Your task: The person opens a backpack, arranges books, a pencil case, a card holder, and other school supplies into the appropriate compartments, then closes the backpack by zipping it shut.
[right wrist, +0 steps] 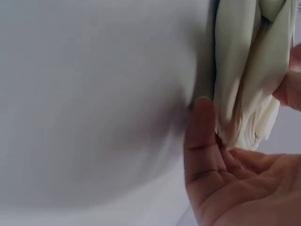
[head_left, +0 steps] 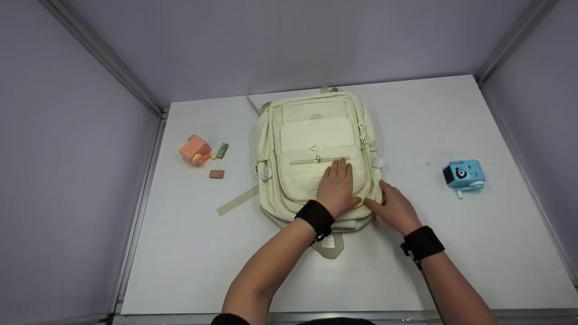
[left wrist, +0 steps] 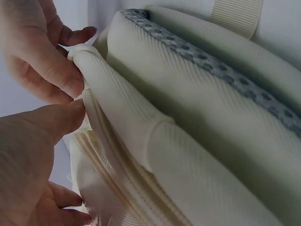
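Note:
A cream backpack (head_left: 318, 135) lies on its back on the white table, its front pocket and zips facing up. My left hand (head_left: 336, 187) rests on the lower front pocket with fingers straight; its thumb (left wrist: 63, 120) reaches the edge beside the side zip. At the lower right corner, my right hand (head_left: 395, 210) pinches the side fabric between thumb and fingers. In the right wrist view, fingers of the right hand (right wrist: 225, 179) lie along the bag's side, low by the tabletop. Grey mesh padding (left wrist: 197, 54) shows on the back of the bag.
Left of the bag are an orange crank-handled box (head_left: 195, 149), a green block (head_left: 222, 150) and a red block (head_left: 216, 174). A blue crank-handled box (head_left: 465, 175) with a panda picture stands at right. Loose straps (head_left: 238, 201) stick out from the bag. Walls (head_left: 280, 45) enclose the table.

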`<move>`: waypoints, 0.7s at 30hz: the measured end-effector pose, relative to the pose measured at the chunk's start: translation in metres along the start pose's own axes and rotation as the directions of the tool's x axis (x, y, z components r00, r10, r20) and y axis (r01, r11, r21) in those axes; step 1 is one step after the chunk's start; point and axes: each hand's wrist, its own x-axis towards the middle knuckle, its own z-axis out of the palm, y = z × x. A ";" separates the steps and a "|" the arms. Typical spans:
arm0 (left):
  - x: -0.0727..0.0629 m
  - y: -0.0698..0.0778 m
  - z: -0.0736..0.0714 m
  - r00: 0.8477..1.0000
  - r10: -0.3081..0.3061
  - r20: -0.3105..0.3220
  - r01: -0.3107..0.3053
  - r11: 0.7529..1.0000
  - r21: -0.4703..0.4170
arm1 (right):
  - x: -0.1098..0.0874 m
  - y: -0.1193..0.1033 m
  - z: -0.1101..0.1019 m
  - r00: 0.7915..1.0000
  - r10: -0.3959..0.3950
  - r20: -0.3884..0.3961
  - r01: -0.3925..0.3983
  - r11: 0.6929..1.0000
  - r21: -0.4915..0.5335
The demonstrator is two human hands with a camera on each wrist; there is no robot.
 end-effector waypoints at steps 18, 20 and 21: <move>0.000 -0.007 -0.005 0.999 0.024 0.024 -0.023 0.999 -0.041 | 0.114 -0.029 -0.054 0.921 -0.348 -0.174 0.269 0.892 -0.364; 0.001 -0.006 -0.005 0.999 0.019 0.026 -0.018 0.999 -0.035 | 0.123 -0.032 -0.055 0.937 -0.314 -0.152 0.242 0.900 -0.363; 0.001 -0.006 -0.005 1.000 0.019 0.024 -0.018 0.999 -0.032 | 0.126 -0.033 -0.055 0.942 -0.301 -0.150 0.231 0.904 -0.361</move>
